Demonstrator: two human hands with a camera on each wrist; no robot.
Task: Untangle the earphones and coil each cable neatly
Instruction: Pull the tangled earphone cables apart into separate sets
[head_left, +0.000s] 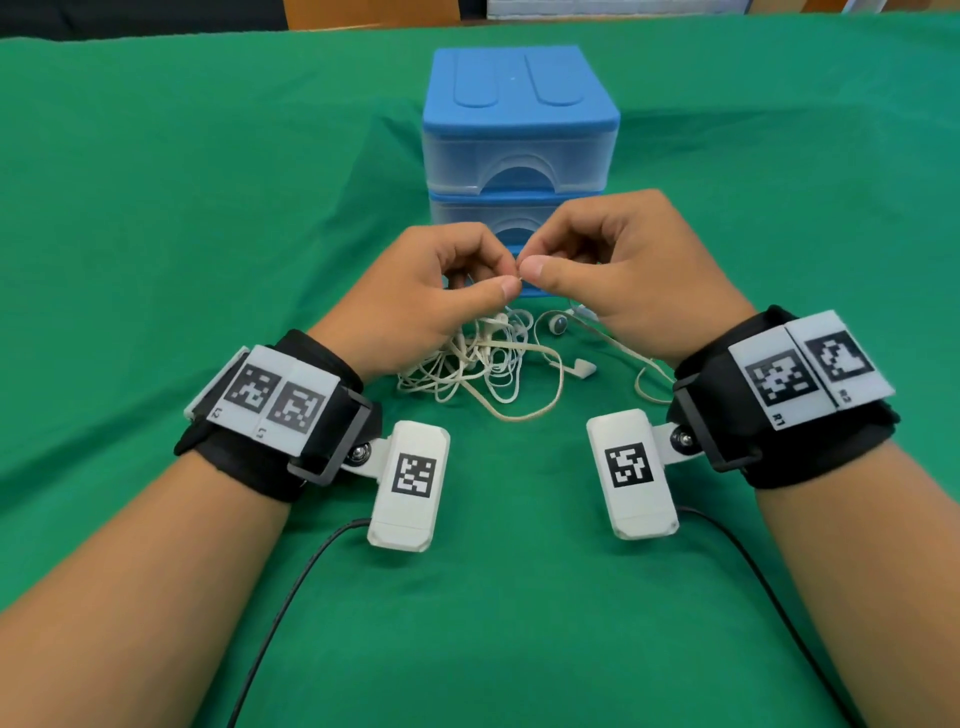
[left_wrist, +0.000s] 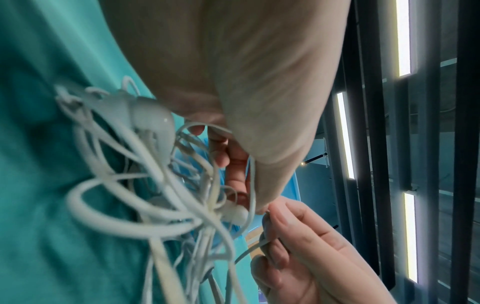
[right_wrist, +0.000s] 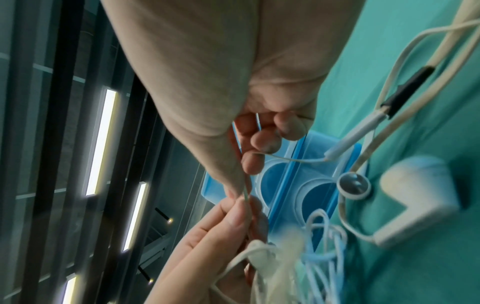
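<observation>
— Above the green surface (head_left: 156, 234), what do the hands hold?

— Both are raised over the tangle of earphones (head_left: 483, 364). The left hand (head_left: 421, 296) has its grip narrow, thumb and forefinger pinching a thin white cable strand; the right hand (head_left: 618, 270) pinches the same strand just beside it, thumb tips nearly touching. The other fingers on both are curled in.

— And the tangle itself?

— It lies on the surface directly under the hands, cream and white cables looped over each other. One earbud (head_left: 560, 325) with a dark face sits at 3 o'clock of the heap, a white earbud (head_left: 582, 368) at about 4 o'clock. A loose cable runs on toward 3 o'clock, under the right wrist.

— Any writing?

— The left wristband (head_left: 275, 400) carries square black-and-white markers labelled L2 and L1; the right wristband (head_left: 810, 374) shows R1, and a second label that looks like R2 but is hard to read.

— What else is near?

— A blue drawer unit (head_left: 519, 140) with clear drawer fronts stands at 12 o'clock of the heap; the hands hide its lower front. No brand is legible on it.
</observation>
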